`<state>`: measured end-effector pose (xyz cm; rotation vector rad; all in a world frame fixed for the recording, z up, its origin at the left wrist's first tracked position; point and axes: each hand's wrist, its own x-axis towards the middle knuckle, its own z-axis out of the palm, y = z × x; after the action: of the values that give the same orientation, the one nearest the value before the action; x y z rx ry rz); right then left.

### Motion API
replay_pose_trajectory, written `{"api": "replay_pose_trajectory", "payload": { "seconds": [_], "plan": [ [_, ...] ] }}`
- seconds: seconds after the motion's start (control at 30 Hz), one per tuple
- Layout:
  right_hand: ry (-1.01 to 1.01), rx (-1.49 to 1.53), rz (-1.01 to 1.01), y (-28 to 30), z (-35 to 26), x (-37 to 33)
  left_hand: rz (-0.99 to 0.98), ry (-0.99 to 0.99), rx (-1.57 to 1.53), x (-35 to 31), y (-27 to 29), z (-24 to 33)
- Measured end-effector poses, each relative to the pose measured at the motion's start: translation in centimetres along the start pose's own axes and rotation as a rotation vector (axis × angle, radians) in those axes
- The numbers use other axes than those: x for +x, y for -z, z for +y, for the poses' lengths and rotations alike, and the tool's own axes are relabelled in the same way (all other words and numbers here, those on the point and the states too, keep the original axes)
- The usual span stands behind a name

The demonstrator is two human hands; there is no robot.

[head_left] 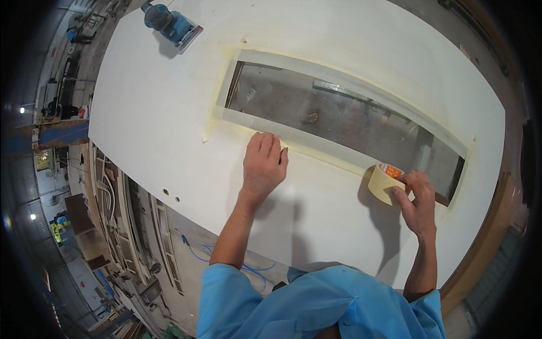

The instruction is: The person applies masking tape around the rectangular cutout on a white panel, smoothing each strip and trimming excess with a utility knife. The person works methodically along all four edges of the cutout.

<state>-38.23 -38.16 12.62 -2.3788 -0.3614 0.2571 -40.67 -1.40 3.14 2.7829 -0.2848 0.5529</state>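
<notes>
The strip of masking tape (316, 148) lies along the near edge of the long rectangular opening (344, 121) in the white door panel (169, 113). Its long axis runs from the upper left to the lower right of the view, the same direction as the opening, and it ends at the tape roll (385, 183) on the right. The roll stands on its edge, with its open core turned up and a little to the right.

The left hand (263, 165) rests flat on the panel, palm down, fingers close together and pointing away from the person, with the fingertips on the strip near the middle of the near edge. The left forearm comes up from the lower edge, almost straight. The right hand (418, 203) is at the right end of the opening. Its thumb and fingers pinch the roll from the right side, and the wrist is bent a little to the left. Both arms have blue sleeves (316, 305).

The tape is pale cream, thin and matt, only a little darker than the white panel. More of the same tape frames the left end and the far side of the opening. The roll is cream outside, with an orange and white inner ring.

A blue sander (169, 24) lies on the far left corner of the panel, well apart from both hands.
</notes>
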Motion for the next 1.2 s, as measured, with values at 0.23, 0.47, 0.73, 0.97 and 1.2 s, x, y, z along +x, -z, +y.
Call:
{"api": "replay_pose_trajectory", "payload": {
  "seconds": [0.23, 0.47, 0.73, 0.97, 1.2],
  "plan": [
    [0.008, 0.020, 0.018, 0.0, -0.1, -0.1, 0.103, 0.081, -0.008, -0.5, -0.6, -0.3],
    [0.003, 0.016, 0.001, 0.1, -0.1, -0.1, 0.104, 0.154, -0.068, 0.2, -0.8, -1.6],
    [0.041, 0.039, 0.030, 0.0, 0.3, -0.4, 0.053, 0.024, -0.115, -0.3, -1.7, 2.7],
    [0.044, 0.020, 0.011, 0.3, 0.5, -0.7, 0.004, -0.026, -0.163, -0.2, -3.1, 7.3],
    [0.027, 0.008, 0.005, 0.4, 0.6, -1.0, 0.014, -0.052, -0.239, -0.3, -4.5, 11.2]
  ]
}}
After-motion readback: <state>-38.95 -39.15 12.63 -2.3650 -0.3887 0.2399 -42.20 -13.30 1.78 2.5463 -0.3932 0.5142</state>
